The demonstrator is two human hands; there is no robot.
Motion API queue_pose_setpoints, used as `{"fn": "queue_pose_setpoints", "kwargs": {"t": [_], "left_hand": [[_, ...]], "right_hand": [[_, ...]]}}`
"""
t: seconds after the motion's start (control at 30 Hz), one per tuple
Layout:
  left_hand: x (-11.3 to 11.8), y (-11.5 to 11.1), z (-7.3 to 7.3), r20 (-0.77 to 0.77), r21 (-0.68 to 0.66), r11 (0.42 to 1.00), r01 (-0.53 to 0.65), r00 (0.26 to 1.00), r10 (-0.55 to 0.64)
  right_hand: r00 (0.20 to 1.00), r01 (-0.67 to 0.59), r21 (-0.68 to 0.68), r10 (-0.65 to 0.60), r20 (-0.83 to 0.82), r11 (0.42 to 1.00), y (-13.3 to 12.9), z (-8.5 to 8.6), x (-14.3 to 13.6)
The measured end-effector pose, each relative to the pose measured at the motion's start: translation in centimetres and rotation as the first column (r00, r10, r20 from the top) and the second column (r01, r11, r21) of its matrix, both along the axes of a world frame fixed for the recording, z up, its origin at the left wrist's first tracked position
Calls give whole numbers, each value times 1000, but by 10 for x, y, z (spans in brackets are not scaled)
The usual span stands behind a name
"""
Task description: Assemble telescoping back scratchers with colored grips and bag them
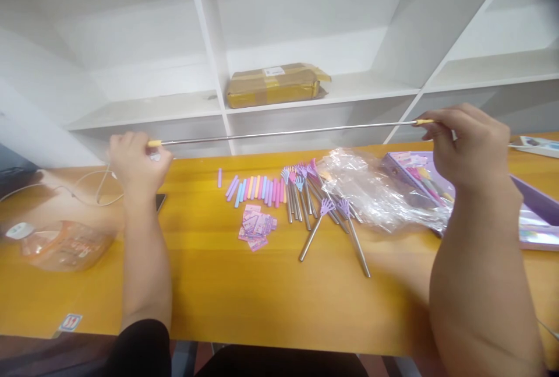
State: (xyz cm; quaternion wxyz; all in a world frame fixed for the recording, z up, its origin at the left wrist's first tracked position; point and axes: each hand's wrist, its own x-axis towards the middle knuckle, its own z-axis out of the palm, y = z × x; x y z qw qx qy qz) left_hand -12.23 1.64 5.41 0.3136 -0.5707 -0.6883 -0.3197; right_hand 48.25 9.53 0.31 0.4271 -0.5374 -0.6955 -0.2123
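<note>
Rod (283,133), thin and metal with a yellow piece at each end, held up in the air over the far side of the table (271,301), nearly level, right end slightly higher in view. Left hand (138,158) curled round one yellow end; right hand (467,138) pinching the other between thumb and fingers. Hands well apart, rod spanning the gap.

Below the rod, mid-table: pastel tubes (262,189) in a rough row, one set apart at the left. Cards (257,225), pink and purple, in a loose overlapping pile just nearer the person. Right of these, scratchers (301,190) with metal stems and small hand-shaped heads, bunched; two purple-headed ones lie nearest the person, stems splayed.

Clear bag (375,190), crumpled, beside the bunch. Purple box (539,205) farther right, partly hidden by the right arm. Left side: bottle (65,243) on its side, white cap; pale cable (82,190) behind it. Taped carton (274,87) on the white shelf (367,83) beyond.
</note>
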Motion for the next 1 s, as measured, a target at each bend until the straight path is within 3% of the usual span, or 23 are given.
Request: {"fn": "queue_pose_setpoints", "kwargs": {"t": [0.23,0.43,0.63,0.83,0.93,1.0], "left_hand": [[-2,-1,1,-25,-44,998,48,998,-49],[-5,2,-2,-62,-48,996,70,995,-73],[31,7,-15,-69,-71,990,124,989,-129],[47,-1,-14,-121,-144,983,116,984,-134],[78,-8,-21,-185,-184,970,156,964,-190],[111,-14,-33,-228,-193,963,187,946,-229]], "right_hand": [[989,-145,160,143,23,976,-1,-5,-3],[991,-133,125,131,29,983,-3,-4,-13],[985,-142,6,140,98,990,-8,-9,-52],[967,-231,48,224,122,972,-6,-13,-49],[950,-283,38,274,146,958,-10,-15,-63],[916,-358,31,345,203,933,-19,-20,-90]]}}
